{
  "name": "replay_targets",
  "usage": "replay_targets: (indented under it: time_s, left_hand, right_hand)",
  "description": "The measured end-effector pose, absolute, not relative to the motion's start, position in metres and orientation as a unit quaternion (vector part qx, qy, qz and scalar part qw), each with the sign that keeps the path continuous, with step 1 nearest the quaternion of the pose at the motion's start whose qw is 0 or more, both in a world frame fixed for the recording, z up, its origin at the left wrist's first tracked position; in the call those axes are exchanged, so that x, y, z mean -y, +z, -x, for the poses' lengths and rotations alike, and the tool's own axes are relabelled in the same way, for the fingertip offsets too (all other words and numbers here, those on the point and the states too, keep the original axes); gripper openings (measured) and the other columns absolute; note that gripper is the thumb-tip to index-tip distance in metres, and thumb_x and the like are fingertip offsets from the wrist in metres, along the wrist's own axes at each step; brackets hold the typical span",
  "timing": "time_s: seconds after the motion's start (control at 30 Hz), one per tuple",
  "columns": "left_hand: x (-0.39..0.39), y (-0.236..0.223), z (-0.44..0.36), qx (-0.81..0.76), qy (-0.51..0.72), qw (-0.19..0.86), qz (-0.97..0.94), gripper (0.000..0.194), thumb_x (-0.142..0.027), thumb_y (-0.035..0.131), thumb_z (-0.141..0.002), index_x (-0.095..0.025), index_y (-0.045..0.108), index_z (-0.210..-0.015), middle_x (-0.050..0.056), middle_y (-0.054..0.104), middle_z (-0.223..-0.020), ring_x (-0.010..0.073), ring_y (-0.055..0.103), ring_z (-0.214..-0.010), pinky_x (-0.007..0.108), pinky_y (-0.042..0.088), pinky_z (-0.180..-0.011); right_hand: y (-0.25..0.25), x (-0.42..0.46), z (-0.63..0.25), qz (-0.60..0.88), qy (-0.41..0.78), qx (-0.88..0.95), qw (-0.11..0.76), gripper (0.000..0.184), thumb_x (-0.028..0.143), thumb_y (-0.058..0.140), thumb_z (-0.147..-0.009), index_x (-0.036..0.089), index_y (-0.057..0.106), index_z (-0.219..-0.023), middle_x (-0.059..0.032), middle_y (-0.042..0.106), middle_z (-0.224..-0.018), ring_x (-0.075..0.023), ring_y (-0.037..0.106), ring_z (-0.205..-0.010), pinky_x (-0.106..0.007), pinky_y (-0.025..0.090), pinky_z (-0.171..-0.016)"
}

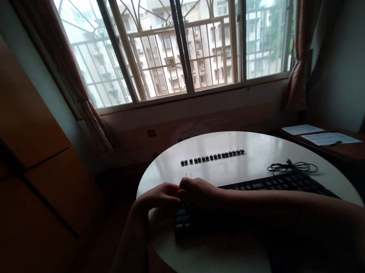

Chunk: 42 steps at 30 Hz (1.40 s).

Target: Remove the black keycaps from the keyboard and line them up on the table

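Note:
A black keyboard lies on the round white table, its far left corner under both hands. My right hand is closed over that corner, with the thin wire loops of a wire keycap puller sticking up above its fingers. My left hand comes in from the left, its fingers bent and drawn together against the right fingertips. Whatever lies between the left fingers is hidden in the dark. Beyond the hands, several small black keycaps stand in a row across the table.
A coiled black cable rests behind the keyboard's right part. The round table has a curved edge. To the right, paper sheets and a pen lie on a brown surface. A wooden cabinet stands left; a barred window is ahead.

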<state>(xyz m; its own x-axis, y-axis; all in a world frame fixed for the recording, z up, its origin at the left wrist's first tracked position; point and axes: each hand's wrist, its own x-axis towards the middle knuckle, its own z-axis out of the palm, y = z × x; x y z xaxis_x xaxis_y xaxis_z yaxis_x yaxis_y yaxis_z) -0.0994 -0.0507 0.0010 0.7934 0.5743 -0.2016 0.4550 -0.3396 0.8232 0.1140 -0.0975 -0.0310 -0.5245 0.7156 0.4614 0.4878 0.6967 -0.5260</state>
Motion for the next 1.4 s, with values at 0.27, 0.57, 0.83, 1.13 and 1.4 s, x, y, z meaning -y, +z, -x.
replay_targets:
  time_s: [0.27, 0.57, 0.83, 1.13, 1.4]
  left_hand:
    - [0.052, -0.004, 0.103, -0.358, 0.073, 0.430, -0.825, 0.050, -0.060, 0.071, -0.072, -0.012, 0.068, -0.085, 0.003, 0.064, -0.076, 0.0211, 0.059, -0.076, 0.026, 0.044, -0.065]
    - [0.054, -0.008, 0.104, -0.361, 0.096, 0.380, -0.847, 0.049, -0.059, 0.067, -0.075, -0.011, 0.070, -0.086, 0.004, 0.067, -0.078, 0.0207, 0.060, -0.075, 0.026, 0.044, -0.066]
    - [0.058, -0.006, 0.103, -0.344, 0.124, 0.352, -0.861, 0.050, -0.061, 0.067, -0.075, -0.012, 0.070, -0.086, 0.007, 0.068, -0.089, 0.0245, 0.060, -0.088, 0.028, 0.046, -0.077]
    - [0.058, -0.008, 0.104, -0.344, 0.131, 0.335, -0.867, 0.054, -0.065, 0.065, -0.076, -0.014, 0.071, -0.088, 0.008, 0.066, -0.096, 0.0240, 0.059, -0.090, 0.029, 0.047, -0.080]
    - [0.058, -0.012, 0.105, -0.325, 0.151, 0.329, -0.874, 0.049, -0.061, 0.064, -0.079, -0.013, 0.069, -0.084, 0.008, 0.066, -0.093, 0.0215, 0.059, -0.086, 0.028, 0.047, -0.079]
  right_hand:
    - [-0.032, 0.097, -0.115, 0.344, 0.162, 0.861, 0.337, 0.020, 0.038, 0.054, -0.098, 0.019, 0.057, -0.104, -0.0044, 0.068, -0.085, -0.0177, 0.064, -0.074, -0.025, 0.044, -0.062]
    - [-0.033, 0.096, -0.115, 0.333, 0.155, 0.866, 0.339, 0.022, 0.039, 0.052, -0.098, 0.018, 0.056, -0.103, -0.0037, 0.067, -0.083, -0.0166, 0.062, -0.071, -0.024, 0.043, -0.060]
    - [-0.036, 0.094, -0.114, 0.317, 0.179, 0.859, 0.361, 0.017, 0.035, 0.057, -0.096, 0.019, 0.057, -0.103, -0.0016, 0.066, -0.079, -0.0152, 0.061, -0.067, -0.023, 0.043, -0.060]
    - [-0.037, 0.094, -0.114, 0.299, 0.166, 0.860, 0.378, 0.017, 0.036, 0.055, -0.097, 0.019, 0.055, -0.100, -0.0018, 0.066, -0.078, -0.0150, 0.060, -0.066, -0.023, 0.042, -0.059]
    - [-0.040, 0.093, -0.115, 0.294, 0.158, 0.861, 0.384, 0.017, 0.035, 0.055, -0.096, 0.019, 0.054, -0.101, -0.0018, 0.065, -0.077, -0.0148, 0.059, -0.064, -0.022, 0.041, -0.058]
